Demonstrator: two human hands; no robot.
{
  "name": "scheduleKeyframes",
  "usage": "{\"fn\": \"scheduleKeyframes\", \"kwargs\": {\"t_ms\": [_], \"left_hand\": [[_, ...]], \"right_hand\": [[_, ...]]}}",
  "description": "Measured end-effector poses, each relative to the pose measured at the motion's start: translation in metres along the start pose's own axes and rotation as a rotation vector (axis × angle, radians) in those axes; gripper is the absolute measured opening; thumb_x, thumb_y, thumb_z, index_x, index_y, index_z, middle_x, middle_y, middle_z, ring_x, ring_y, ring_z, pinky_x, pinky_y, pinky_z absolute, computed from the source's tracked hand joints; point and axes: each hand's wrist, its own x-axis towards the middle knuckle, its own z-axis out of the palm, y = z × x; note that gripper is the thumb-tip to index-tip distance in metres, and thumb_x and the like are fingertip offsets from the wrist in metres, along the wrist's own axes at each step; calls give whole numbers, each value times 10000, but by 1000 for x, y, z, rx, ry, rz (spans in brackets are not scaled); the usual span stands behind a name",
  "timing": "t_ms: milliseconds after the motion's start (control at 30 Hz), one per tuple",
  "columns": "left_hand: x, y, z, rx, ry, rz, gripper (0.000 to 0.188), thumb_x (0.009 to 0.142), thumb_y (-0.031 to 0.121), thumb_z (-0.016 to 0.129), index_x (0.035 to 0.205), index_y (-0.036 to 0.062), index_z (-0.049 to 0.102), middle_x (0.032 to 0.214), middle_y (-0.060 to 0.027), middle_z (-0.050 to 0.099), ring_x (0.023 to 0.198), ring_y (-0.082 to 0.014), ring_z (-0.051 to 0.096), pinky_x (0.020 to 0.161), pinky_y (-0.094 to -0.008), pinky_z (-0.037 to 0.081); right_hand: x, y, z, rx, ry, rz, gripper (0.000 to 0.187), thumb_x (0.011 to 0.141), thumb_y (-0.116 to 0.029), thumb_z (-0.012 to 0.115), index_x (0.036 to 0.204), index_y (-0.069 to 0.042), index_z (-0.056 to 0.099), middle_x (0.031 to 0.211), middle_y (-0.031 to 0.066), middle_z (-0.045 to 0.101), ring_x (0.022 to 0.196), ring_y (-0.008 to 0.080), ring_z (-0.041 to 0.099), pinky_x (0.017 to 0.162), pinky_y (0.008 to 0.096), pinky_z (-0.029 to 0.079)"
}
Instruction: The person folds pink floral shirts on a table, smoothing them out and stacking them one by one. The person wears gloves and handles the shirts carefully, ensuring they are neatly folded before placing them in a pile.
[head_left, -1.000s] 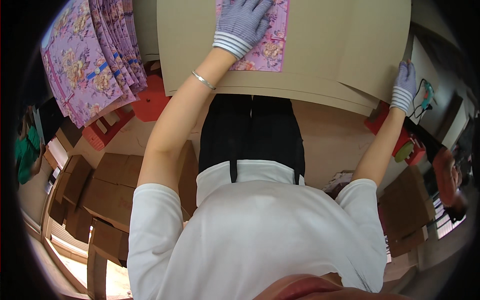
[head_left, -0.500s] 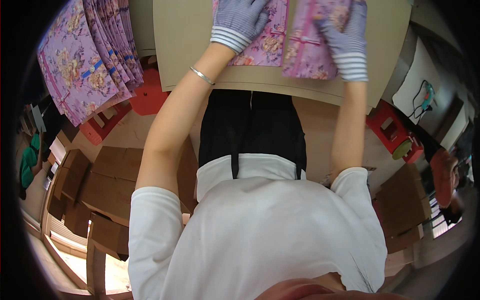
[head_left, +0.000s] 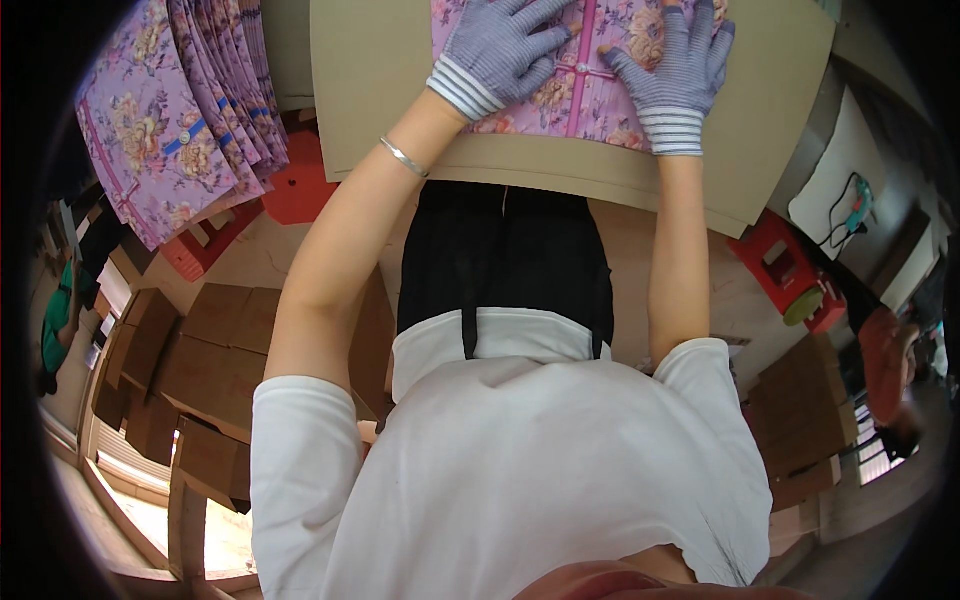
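Starts at the left edge with a person in green [head_left: 58, 320], partly lost in shadow. Passes stacked brown cardboard boxes [head_left: 210, 370] at near left, beside bright daylight, then, farther off, layered purple floral pieces [head_left: 140, 120] next to red stools [head_left: 302, 185] on a pale floor [head_left: 630, 260]. Reaches a broad, plain beige desk [head_left: 370, 100] at far centre. Shows there the left hand [head_left: 500, 55], striped-gloved, palm down, with grip spread wide and holding nothing. Includes floral material [head_left: 560, 118] lying flat on the desk beneath both hands, crossed near to far by a pink strip [head_left: 580, 85]. Comes next to the right hand [head_left: 672, 80], gloved alike, palm down, with fingers splayed and clasping nothing. Ends at the right with another red stool [head_left: 778, 262], a teal tool [head_left: 857, 208] with dark cable, more boxes [head_left: 800, 400] at near right and another person [head_left: 885, 370], dimly seen.
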Motion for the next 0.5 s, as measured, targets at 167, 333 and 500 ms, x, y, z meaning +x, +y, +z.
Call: {"fn": "scheduleKeyframes", "kwargs": {"t_ms": [167,333,500], "left_hand": [[3,-3,-5,5,-4,9,300,699,183,635,980,93,687,1393,-149,511,1316,-381,432,1075,-648,275],[1,-6,2,26,64,-5,331,670,174,637,987,132,720,1315,-118,574,1219,-322,515,1034,-615,325],[2,-5,-1,-6,28,-48,349,662,186,643,998,136,722,1339,-122,564,1227,-338,508,1037,-643,311]], "right_hand": [[27,-1,17,-180,38,28,709,731,-477,723,1315,-111,557,1540,189,332,1400,492,257,1091,586,294],[65,-11,18,-273,9,63,579,775,-477,667,1246,-145,613,1505,180,389,1410,435,276,1070,604,275],[75,-18,14,-322,-27,58,501,880,-474,606,1279,-170,611,1461,108,466,1355,336,378,1058,556,300]]}}
